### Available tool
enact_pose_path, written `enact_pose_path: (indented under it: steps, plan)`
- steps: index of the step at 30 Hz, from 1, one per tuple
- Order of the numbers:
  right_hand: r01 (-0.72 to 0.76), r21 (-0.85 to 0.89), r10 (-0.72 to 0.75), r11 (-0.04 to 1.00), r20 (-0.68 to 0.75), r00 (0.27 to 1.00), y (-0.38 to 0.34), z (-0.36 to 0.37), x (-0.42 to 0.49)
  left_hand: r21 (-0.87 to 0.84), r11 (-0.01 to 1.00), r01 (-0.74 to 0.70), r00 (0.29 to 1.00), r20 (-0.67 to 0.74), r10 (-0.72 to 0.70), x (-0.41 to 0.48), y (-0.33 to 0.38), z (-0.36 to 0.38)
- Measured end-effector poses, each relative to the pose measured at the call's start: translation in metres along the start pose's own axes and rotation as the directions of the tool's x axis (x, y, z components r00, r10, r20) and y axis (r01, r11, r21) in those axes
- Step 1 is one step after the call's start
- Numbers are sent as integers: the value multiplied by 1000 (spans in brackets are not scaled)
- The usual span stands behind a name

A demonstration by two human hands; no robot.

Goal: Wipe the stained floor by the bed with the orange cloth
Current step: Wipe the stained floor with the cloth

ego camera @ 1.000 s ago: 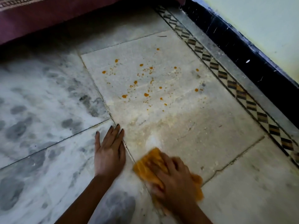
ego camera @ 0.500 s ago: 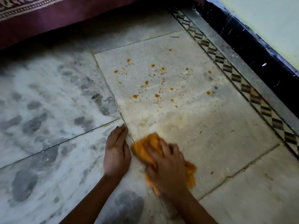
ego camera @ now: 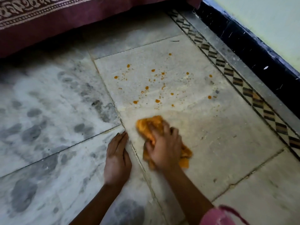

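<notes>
While pale stone floor [ego camera: 227, 135] lies open up to the orange spots [ego camera: 157, 101], your right hand [ego camera: 164, 150] grips the crumpled orange cloth [ego camera: 147, 125]; left hand [ego camera: 117, 158] flat, fingers [ego camera: 121, 138] straight.

Cloth [ego camera: 146, 126] on floor [ego camera: 227, 151], stains [ego camera: 154, 88] beyond

Bunched orange cloth [ego camera: 150, 125] lies on the stained floor tile [ego camera: 206, 127]

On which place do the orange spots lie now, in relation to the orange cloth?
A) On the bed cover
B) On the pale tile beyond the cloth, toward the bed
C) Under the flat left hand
B: the orange spots lie on the pale tile beyond the orange cloth, toward the bed; the right hand gripping the cloth is short of them.
</notes>
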State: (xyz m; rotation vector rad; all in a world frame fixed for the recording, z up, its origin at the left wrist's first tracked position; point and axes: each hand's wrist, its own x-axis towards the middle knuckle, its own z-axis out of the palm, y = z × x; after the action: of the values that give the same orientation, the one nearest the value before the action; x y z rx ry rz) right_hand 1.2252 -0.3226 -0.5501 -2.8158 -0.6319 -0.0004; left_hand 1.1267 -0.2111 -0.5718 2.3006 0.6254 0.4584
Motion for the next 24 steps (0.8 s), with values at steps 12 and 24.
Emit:
enact_pose_path:
  steps: [12,24]
  plan:
    - [-229,-129,212,965,-128,969,111,-27,21,42,999,-35,999,23,34,0,3,2]
    - [283,-83,-280,956,43,959,131,-45,-88,48,996,-80,997,-11,81,-1,-1,4]
